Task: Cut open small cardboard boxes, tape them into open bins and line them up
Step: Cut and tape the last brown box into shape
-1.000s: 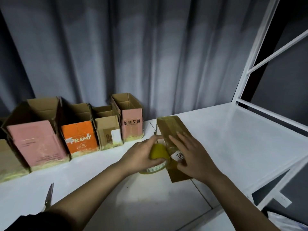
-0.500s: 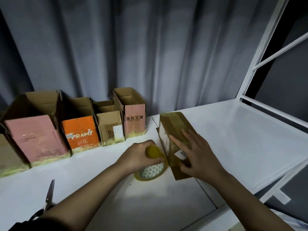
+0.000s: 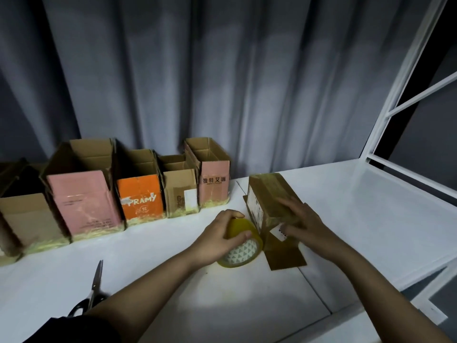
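**Operator:** Cardboard box (image 3: 269,194) status and location?

**Inspector:** It lies on its side on the white table (image 3: 371,219), at roughly 4 o'clock from the pink-labelled bin (image 3: 214,186) that ends the finished row. One flap lies flat on the table toward the viewer.

**Operator:** Hand states?

**Inspector:** The left hand (image 3: 222,233) is curled around the tape roll (image 3: 241,246), gripping it just beside the box at its 8 o'clock. The right hand (image 3: 301,224) lies over the top of the box with its fingers spread and fairly straight, pressing it down.

**Operator:** Step in hand?

**Inspector:** Taping, by my assessment. Whether a strip already bridges roll and box cannot be determined.

**Operator:** Next move?

**Inspector:** Probably draw tape across the seam while the right hand keeps the box steady, then smooth it. The scissors (image 3: 95,285), at 8 o'clock from the roll and well apart, would be required for cutting the strip.
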